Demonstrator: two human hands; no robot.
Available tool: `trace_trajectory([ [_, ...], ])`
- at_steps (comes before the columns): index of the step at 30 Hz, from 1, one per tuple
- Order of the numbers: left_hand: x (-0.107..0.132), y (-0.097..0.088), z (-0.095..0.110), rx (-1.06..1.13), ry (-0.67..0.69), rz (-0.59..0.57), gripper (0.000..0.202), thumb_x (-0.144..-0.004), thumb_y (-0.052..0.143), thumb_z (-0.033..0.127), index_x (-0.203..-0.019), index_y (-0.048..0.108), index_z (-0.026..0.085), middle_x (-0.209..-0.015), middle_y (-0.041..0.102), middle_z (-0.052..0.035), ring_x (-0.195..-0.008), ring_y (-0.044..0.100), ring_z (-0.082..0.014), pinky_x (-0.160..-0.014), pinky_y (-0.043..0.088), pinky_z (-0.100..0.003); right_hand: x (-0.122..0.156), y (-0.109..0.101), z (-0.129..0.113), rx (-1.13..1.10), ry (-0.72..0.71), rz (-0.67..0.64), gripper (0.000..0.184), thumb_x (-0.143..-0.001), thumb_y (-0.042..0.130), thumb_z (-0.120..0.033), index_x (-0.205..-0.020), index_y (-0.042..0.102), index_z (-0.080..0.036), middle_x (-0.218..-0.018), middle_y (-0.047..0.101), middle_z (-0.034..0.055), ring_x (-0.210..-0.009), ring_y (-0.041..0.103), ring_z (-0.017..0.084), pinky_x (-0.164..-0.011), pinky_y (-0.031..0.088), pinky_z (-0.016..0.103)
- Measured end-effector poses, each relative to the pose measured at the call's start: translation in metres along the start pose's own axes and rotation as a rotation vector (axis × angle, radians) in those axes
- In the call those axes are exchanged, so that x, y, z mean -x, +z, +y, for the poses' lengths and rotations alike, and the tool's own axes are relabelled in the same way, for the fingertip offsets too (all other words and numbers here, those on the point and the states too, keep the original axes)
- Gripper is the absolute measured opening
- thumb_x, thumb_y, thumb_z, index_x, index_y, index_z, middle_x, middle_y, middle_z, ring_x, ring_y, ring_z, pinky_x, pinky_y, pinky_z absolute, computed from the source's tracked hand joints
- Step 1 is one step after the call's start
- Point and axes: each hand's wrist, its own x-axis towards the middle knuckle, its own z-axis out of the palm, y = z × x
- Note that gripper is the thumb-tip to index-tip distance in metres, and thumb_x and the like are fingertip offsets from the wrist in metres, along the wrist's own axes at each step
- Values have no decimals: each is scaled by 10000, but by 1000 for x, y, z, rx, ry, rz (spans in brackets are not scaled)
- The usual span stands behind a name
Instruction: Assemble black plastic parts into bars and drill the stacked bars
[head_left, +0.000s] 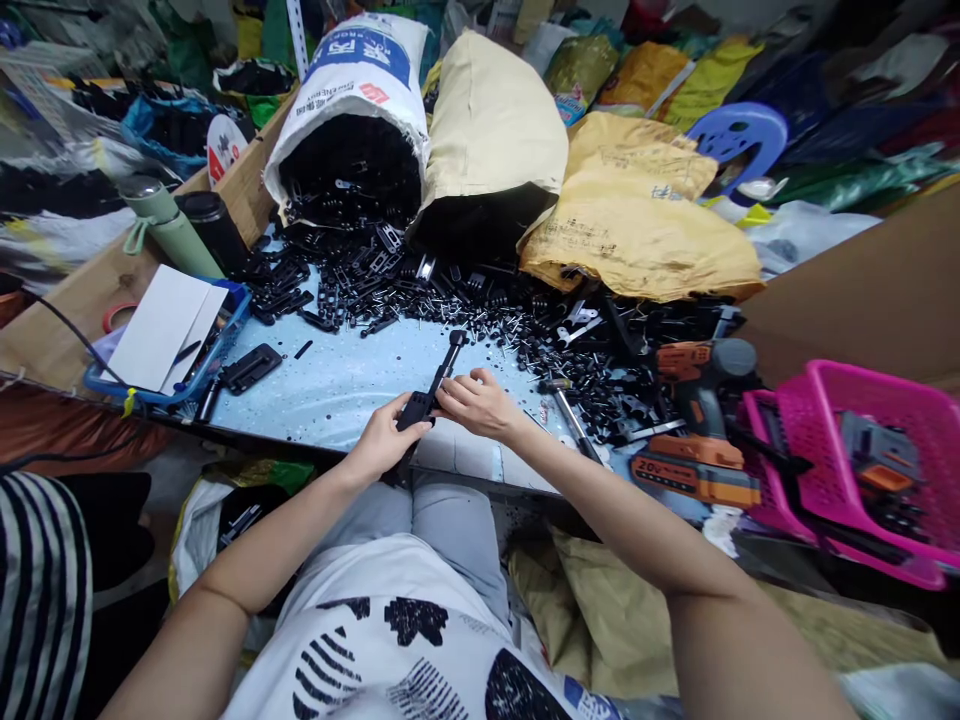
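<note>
My left hand grips the flat base end of a long black plastic part at the near edge of the pale blue table. My right hand is closed on the same part just right of the left hand, fingers pinched at its middle. The part's thin arm points away from me toward a big heap of black plastic parts. That heap spills from a white sack lying open at the back.
An orange cordless drill lies right of my hands, beside a pink basket. A blue tray with white paper, a green flask and a black flask stand left. Yellow sacks fill the back right. A striped sleeve shows at far left.
</note>
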Motion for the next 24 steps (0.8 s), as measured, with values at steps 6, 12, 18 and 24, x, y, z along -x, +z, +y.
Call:
trace_trajectory([
  [6, 6, 7, 4, -255, 97, 164, 512, -784, 582, 258, -1273, 475, 149, -1129, 602, -102, -1050, 567, -231, -900, 454, -330, -5, 18, -16, -371, 272, 170, 428, -934, 328, -475, -704, 533, -179, -693, 556, 56, -674, 462, 160, -667, 325, 317],
  [12, 9, 7, 7, -657, 187, 274, 528, -848, 469, 232, -1358, 345, 181, -1165, 539, -143, -978, 599, -246, -824, 470, -345, -23, 39, -56, -1491, 913, 310, 484, -804, 431, -645, -683, 518, -184, -616, 512, 7, -522, 424, 108, -543, 369, 259],
  [18, -29, -4, -12, -294, -102, -186, 409, -830, 496, 277, -1208, 401, 151, -876, 633, -45, -651, 608, -159, -618, 473, -275, 43, 20, 9, -775, 1088, -1, 441, -904, 343, -499, -979, 574, -131, -914, 613, 130, -813, 569, 197, -694, 423, 313],
  [24, -56, -10, -25, -638, 75, -371, 213, -838, 507, 266, -989, 615, 163, -946, 612, -80, -893, 572, -198, -772, 434, -291, 167, 24, 39, 246, 1469, -378, 314, -895, 412, -325, -1034, 536, -72, -1030, 557, 227, -986, 541, 329, -716, 406, 384],
])
